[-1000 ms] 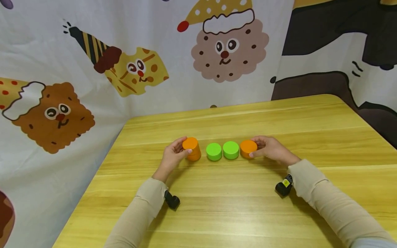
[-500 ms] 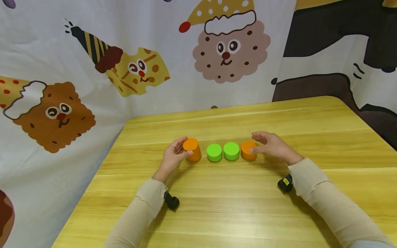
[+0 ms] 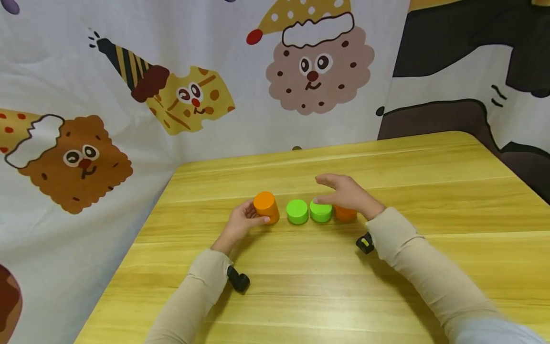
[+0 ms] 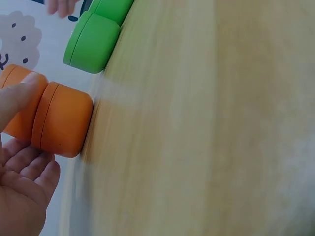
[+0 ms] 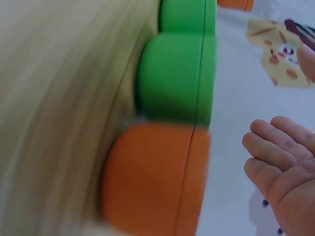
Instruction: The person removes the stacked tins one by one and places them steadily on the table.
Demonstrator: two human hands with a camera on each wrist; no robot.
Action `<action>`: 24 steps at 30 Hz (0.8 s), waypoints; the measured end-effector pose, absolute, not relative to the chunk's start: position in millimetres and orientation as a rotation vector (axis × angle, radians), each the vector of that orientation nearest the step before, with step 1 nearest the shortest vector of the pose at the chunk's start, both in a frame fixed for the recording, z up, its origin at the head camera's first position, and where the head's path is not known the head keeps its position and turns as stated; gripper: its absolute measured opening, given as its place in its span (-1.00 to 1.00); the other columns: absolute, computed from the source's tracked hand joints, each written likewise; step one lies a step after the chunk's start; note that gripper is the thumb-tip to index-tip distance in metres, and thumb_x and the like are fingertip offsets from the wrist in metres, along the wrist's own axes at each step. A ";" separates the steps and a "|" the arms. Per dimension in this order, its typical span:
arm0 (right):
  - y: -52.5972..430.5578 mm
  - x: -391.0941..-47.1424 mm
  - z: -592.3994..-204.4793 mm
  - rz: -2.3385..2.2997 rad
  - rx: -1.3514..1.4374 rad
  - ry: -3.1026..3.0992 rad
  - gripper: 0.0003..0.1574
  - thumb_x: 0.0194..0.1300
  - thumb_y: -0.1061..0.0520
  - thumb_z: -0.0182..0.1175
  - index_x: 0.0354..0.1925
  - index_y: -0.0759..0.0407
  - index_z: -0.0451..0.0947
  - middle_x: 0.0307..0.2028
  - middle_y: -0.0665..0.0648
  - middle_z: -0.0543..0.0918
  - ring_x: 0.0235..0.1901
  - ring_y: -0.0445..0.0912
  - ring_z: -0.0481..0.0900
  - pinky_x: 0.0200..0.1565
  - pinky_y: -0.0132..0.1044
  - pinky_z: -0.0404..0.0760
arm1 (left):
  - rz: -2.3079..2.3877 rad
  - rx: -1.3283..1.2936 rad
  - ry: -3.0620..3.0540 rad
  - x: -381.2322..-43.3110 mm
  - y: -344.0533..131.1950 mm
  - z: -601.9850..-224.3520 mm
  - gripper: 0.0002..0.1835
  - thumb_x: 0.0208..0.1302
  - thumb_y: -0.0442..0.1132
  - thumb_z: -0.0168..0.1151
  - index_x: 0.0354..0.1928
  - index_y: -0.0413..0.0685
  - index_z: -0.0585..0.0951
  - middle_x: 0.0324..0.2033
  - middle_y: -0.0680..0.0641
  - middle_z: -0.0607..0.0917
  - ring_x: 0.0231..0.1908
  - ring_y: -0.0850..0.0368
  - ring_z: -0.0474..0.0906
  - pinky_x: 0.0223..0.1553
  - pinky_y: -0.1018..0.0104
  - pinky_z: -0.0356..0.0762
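Two orange round lidded containers form a stack (image 3: 265, 206) at the left end of a row. My left hand (image 3: 241, 222) holds the stack from the side, its thumb on the upper container (image 4: 28, 112) and its fingers behind; the lower container (image 4: 66, 120) stands on the table. To the right are a green container (image 3: 297, 212), a second green container (image 3: 322, 214) close beside it, and a single orange container (image 3: 345, 215). My right hand (image 3: 343, 193), fingers extended and thumb apart, hovers over the right green one and holds nothing. It partly covers that single orange container in the head view.
The wooden table (image 3: 301, 282) reaches a curtain (image 3: 240, 134) with cartoon figures along its back and left. A black wrist camera (image 3: 238, 281) sits at the left cuff and another black camera (image 3: 365, 242) at the right cuff.
My right hand has let go of the single orange container, risen, and moved left over the green ones. My left thumb has slid lower on the stack. The containers stay in place.
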State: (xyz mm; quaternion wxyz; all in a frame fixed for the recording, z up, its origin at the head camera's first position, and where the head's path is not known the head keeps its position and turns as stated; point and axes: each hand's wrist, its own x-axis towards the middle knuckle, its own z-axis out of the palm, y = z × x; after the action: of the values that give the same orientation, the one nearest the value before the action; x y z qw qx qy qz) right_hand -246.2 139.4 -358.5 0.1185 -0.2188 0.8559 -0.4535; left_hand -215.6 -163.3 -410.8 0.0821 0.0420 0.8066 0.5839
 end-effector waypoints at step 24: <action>36.9 -248.0 -359.4 -1.160 -0.807 2.503 -0.07 0.10 -0.08 0.34 0.32 0.25 0.22 0.27 0.21 0.36 0.27 0.05 0.29 0.26 -0.06 0.31 | 1.735 0.133 2.364 -203.5 -155.6 -391.3 -0.42 0.14 -0.45 0.26 0.23 -0.31 0.36 0.16 -0.30 0.46 0.18 -0.14 0.38 0.21 0.10 0.35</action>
State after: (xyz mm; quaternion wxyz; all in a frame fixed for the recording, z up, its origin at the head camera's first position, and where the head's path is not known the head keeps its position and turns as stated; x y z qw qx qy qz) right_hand -248.0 36.9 -359.4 0.1332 -0.2783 0.8631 -0.3998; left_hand -203.5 -155.6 -391.3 0.1031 0.0452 0.8010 0.5880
